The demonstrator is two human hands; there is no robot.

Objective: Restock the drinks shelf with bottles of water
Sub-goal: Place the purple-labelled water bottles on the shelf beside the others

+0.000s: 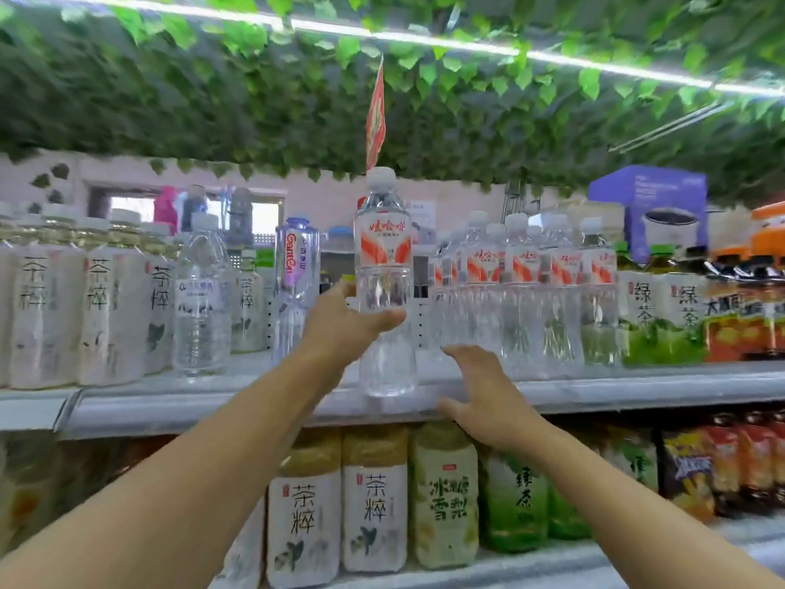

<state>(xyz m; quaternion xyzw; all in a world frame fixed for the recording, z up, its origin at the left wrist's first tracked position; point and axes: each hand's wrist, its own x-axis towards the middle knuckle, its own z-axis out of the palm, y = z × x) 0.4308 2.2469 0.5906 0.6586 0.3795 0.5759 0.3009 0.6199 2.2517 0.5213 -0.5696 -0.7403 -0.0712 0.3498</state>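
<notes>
Your water bottle (pixel 384 286) stands upright at the front edge of the upper shelf (pixel 255 401), clear with a white cap and red-orange label, left of a row of matching bottles (pixel 526 291).

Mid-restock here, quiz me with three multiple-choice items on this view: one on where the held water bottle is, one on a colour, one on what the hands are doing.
1. Where does the held water bottle stand?
A. on the lower shelf
B. at the front edge of the upper shelf, left of the row of water bottles
C. on the floor

2. What colour is its cap?
A. white
B. blue
C. black

3. How are the hands?
A. both grip the bottle
B. both hang idle
C. the left hand grips the bottle, the right hand is open beside it

Answers: 1 B, its base sits on the upper shelf's front edge; 2 A, the cap is white; 3 C, the left thumb wraps the bottle's front while the right fingers are spread, holding nothing.
</notes>
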